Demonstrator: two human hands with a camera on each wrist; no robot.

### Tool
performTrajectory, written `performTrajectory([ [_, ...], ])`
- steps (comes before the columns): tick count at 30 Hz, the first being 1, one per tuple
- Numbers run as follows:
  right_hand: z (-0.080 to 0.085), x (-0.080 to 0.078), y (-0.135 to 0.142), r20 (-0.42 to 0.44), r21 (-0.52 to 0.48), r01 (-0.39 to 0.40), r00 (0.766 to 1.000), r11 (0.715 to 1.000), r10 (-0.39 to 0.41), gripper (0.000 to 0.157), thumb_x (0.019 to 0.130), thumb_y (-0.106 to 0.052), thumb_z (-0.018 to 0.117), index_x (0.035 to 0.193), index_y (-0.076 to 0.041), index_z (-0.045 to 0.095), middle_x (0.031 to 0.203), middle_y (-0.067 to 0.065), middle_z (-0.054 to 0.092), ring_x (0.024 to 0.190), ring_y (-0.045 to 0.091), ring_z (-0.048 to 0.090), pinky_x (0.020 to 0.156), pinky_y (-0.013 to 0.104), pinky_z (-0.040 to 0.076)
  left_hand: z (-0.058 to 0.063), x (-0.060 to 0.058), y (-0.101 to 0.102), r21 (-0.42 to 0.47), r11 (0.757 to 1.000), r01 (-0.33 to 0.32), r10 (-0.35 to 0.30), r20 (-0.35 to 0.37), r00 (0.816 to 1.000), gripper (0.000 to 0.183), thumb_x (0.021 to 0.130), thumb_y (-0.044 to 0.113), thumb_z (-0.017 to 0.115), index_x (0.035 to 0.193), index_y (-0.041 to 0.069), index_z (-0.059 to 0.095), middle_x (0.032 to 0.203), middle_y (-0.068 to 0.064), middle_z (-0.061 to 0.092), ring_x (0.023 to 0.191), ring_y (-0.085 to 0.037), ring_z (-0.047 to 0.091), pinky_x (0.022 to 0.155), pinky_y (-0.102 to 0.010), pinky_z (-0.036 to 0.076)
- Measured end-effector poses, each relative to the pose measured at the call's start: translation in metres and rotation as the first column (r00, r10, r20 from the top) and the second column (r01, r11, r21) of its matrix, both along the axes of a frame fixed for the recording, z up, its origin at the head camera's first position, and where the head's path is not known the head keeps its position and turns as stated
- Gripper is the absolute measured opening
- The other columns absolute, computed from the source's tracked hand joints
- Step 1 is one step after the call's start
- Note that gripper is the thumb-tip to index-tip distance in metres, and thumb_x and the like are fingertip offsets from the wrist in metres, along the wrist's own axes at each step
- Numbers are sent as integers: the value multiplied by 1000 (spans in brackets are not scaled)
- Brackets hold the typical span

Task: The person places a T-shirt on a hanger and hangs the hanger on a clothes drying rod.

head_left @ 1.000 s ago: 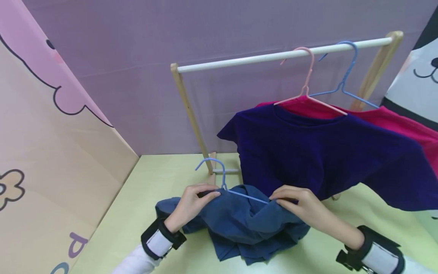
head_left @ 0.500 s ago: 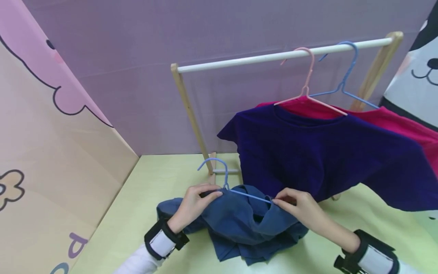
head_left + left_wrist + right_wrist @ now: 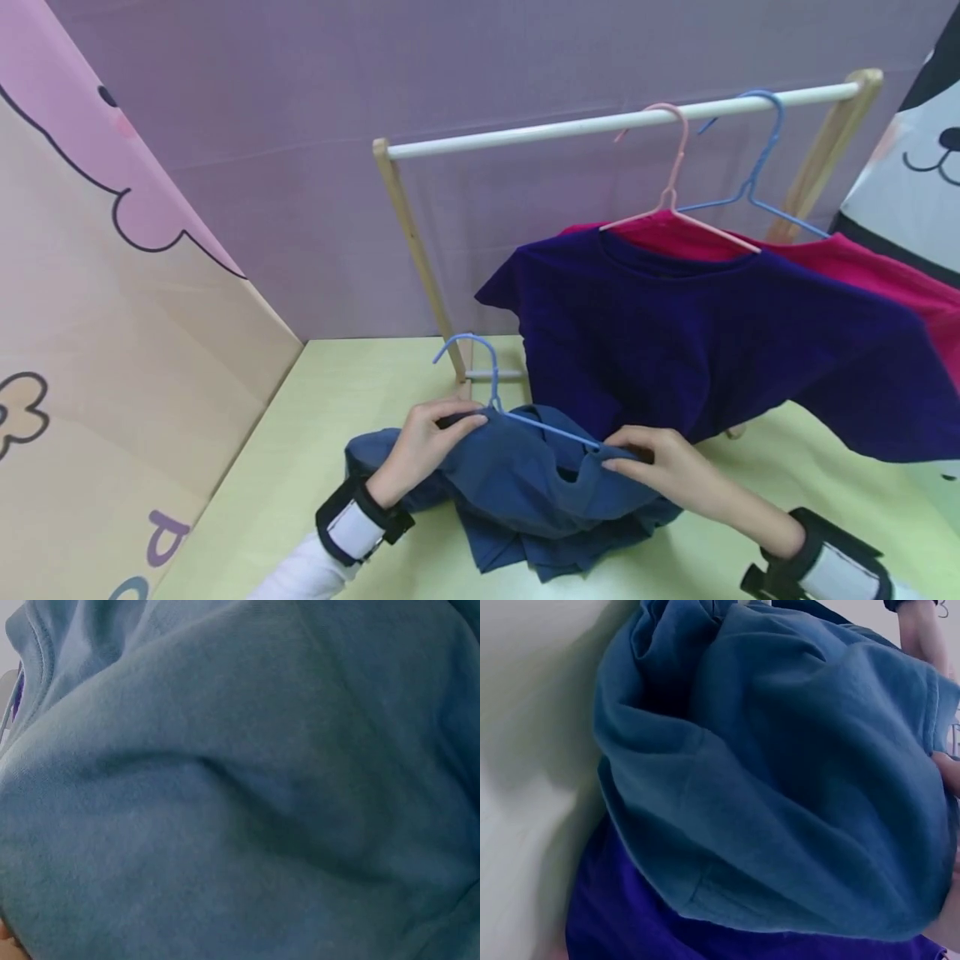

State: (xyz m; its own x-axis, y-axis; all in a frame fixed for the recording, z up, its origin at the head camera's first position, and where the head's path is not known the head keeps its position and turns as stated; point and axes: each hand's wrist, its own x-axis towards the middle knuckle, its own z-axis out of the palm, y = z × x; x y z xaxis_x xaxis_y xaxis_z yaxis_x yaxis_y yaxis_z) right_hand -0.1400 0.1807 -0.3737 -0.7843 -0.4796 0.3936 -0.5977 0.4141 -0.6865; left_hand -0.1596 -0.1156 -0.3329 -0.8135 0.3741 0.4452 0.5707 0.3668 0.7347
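Note:
A blue T-shirt (image 3: pixel 525 500) lies bunched on the table, with a light-blue clothes hanger (image 3: pixel 494 385) partly inside its neckline. The hanger's hook stands up above the cloth, and one arm runs rightward across the neck opening. My left hand (image 3: pixel 427 443) pinches the shirt and hanger just left of the hook. At the right edge of the neckline, my right hand (image 3: pixel 667 467) pinches the cloth beside the hanger's arm end. Shirt cloth (image 3: pixel 240 795) fills almost all of the left wrist view. Fingers (image 3: pixel 948 774) grip the shirt's edge in the right wrist view.
Behind stands a wooden rack with a white rail (image 3: pixel 525 135). A navy T-shirt (image 3: pixel 652 333) on a pink hanger (image 3: pixel 678 158) and a red shirt (image 3: pixel 900 271) on a blue hanger (image 3: pixel 765 150) hang there. The pale yellow table (image 3: pixel 360 375) meets a purple backdrop.
The hanger has shifted slightly right, and its hook has risen a little. My right hand moved slightly right and down with the neckline edge; the left hand stays nearly in place.

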Motion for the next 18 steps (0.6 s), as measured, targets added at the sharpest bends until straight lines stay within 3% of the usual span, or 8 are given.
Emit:
performTrajectory([
  [7,1,5,3,-74,-28,74,994,997,-76,18,78,-5,65,88,-19,64,82,-11,62,71,1,54,61,16,42,-22,-16,-9,3,1000,11,-11,16,1000,16,80,7,63,94,1,68,95,-9,65,88,-19,61,73,-25,49],
  [11,2,9,10,-80,-42,108,991,993,-111,20,78,-3,65,88,-20,64,80,-11,61,66,2,53,58,16,41,-23,-17,-13,-2,1000,13,-13,16,1000,18,81,12,62,96,3,68,97,-7,65,89,-17,60,74,-25,48],
  [18,8,14,26,-57,-94,87,994,992,-92,23,78,5,62,90,-13,64,81,-6,62,65,4,52,56,18,40,-21,-17,-17,0,1000,-8,8,-22,1000,16,81,13,63,95,6,69,89,-3,65,82,-12,59,71,-24,47],
])
